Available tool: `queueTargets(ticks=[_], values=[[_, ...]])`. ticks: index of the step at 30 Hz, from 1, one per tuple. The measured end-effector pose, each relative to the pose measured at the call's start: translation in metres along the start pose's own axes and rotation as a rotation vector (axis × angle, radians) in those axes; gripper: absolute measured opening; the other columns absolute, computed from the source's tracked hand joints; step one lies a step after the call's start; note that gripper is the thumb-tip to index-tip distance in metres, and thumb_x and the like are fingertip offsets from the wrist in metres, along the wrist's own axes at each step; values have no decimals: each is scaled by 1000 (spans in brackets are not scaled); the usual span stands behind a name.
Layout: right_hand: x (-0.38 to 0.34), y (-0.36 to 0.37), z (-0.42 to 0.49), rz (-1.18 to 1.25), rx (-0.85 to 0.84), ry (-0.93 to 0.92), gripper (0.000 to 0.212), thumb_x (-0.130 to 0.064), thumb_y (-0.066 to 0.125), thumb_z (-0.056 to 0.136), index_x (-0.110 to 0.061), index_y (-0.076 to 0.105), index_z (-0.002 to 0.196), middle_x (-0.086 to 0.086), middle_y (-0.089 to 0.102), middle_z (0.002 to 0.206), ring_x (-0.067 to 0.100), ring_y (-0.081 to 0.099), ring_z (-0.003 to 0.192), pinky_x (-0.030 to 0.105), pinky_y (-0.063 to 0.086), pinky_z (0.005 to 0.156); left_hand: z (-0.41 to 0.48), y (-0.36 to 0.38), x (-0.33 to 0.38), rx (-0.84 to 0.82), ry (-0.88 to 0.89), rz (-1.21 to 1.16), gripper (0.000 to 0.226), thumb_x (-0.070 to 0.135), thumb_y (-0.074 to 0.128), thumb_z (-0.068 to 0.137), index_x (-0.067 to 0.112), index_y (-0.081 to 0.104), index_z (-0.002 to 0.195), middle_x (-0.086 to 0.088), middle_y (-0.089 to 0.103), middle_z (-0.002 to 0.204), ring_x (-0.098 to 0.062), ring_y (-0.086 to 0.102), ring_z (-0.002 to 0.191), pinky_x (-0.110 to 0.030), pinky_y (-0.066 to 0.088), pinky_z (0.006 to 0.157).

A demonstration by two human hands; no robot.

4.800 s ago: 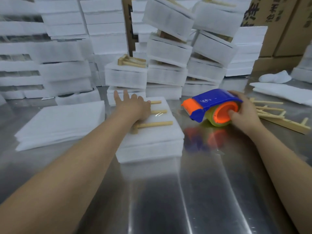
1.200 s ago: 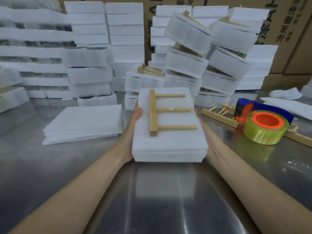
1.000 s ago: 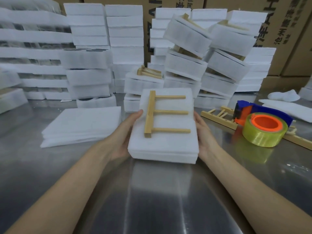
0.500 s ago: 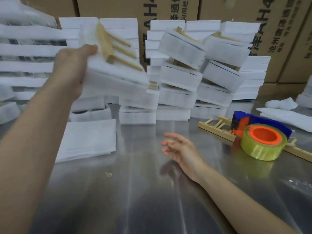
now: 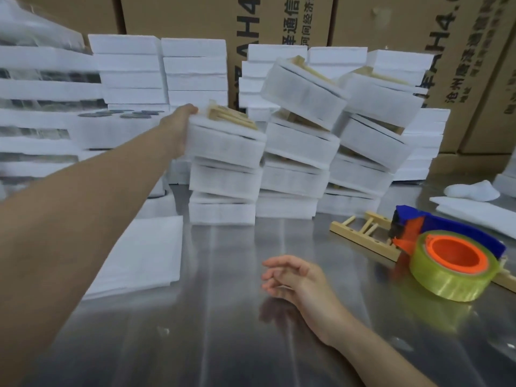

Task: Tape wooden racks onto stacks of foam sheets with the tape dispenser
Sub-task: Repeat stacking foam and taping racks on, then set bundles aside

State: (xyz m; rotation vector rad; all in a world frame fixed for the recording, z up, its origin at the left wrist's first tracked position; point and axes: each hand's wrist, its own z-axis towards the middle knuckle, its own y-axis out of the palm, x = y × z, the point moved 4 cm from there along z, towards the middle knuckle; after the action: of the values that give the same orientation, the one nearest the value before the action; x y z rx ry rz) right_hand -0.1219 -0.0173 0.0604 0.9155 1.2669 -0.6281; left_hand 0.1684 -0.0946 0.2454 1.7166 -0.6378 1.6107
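My left hand (image 5: 178,127) is stretched far forward and holds the left end of a white foam stack (image 5: 226,143) with a wooden rack (image 5: 229,117) on top. That stack lies on a pile of similar bundles at the back. My right hand (image 5: 293,277) rests on the metal table (image 5: 223,331), fingers relaxed and holding nothing. The blue and orange tape dispenser (image 5: 449,252) with its yellowish roll lies on its side at the right. It sits partly on loose wooden racks (image 5: 363,233).
A flat pile of loose foam sheets (image 5: 145,252) lies at the left. Leaning piles of taped bundles (image 5: 321,129) and plain foam stacks (image 5: 131,71) fill the back, before cardboard boxes (image 5: 279,20). More foam sheets (image 5: 474,210) lie at the far right.
My left hand has carried the foam stack with its rack forward and down onto the pile at the back. My right hand, off the stack, has stayed resting on the table.
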Motion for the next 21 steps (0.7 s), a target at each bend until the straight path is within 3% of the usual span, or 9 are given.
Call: queueTargets(ticks=[4, 7, 9, 11, 14, 16, 17, 19, 21], values=[[2, 0, 2, 12, 17, 5, 23, 11, 45, 93, 3, 67, 93, 11, 67, 72, 17, 66, 62, 21, 53, 60, 7, 7, -2, 278, 133, 13, 45, 34, 33, 100, 14, 42, 138, -8, 49, 138, -25, 51, 123, -28, 44, 93], [4, 1, 4, 3, 10, 2, 22, 11, 45, 94, 4, 66, 92, 12, 67, 71, 17, 66, 61, 22, 54, 60, 15, 7, -1, 443, 275, 111, 46, 29, 25, 105, 2, 57, 125, -13, 59, 130, -26, 53, 121, -27, 39, 90], [5, 2, 4, 7, 11, 8, 23, 12, 44, 94, 4, 65, 90, 12, 67, 70, 17, 66, 59, 22, 54, 58, 18, 6, 8, 467, 382, 315, 50, 26, 25, 106, -4, 64, 114, -15, 66, 119, -29, 56, 116, -26, 36, 94], [4, 3, 2, 23, 14, 19, 24, 14, 43, 93, 4, 64, 90, 13, 67, 70, 18, 66, 59, 23, 55, 58, 13, 2, 21, 389, 533, 579, 49, 24, 28, 104, -5, 68, 106, -16, 69, 112, -30, 60, 109, -29, 41, 93], [-1, 5, -1, 6, 10, 29, 24, 13, 42, 93, 4, 64, 92, 13, 67, 72, 16, 67, 60, 23, 57, 62, -17, -18, 38, 407, 940, 1028, 46, 28, 30, 99, 2, 67, 93, -18, 67, 98, -35, 59, 94, -40, 42, 86], [-2, 6, -3, 0, 20, 34, 24, 13, 42, 92, 2, 64, 91, 12, 67, 72, 14, 67, 60, 22, 57, 64, -33, -40, 36, 479, 1110, 1299, 42, 34, 32, 96, 7, 65, 98, -16, 64, 107, -34, 55, 102, -44, 36, 96], [-3, 6, -3, -4, 24, 31, 25, 13, 42, 92, 1, 64, 91, 10, 68, 71, 13, 67, 60, 21, 57, 64, -31, -54, 31, 472, 1105, 1408, 46, 40, 33, 96, 8, 63, 108, -15, 59, 120, -34, 51, 114, -47, 29, 106], [-2, 7, -3, -24, 24, 23, 25, 13, 42, 92, 0, 64, 91, 8, 69, 69, 13, 67, 61, 21, 57, 65, -22, -87, 20, 406, 875, 1597, 67, 60, 35, 94, 8, 48, 133, -16, 39, 145, -33, 31, 137, -52, 8, 116], [-2, 8, -4, -41, 22, 14, 25, 13, 42, 92, 0, 64, 91, 8, 69, 69, 12, 67, 61, 21, 57, 65, -13, -113, 11, 281, 650, 1663, 80, 66, 43, 89, 11, 30, 146, -18, 27, 152, -34, 21, 142, -56, 6, 115]])
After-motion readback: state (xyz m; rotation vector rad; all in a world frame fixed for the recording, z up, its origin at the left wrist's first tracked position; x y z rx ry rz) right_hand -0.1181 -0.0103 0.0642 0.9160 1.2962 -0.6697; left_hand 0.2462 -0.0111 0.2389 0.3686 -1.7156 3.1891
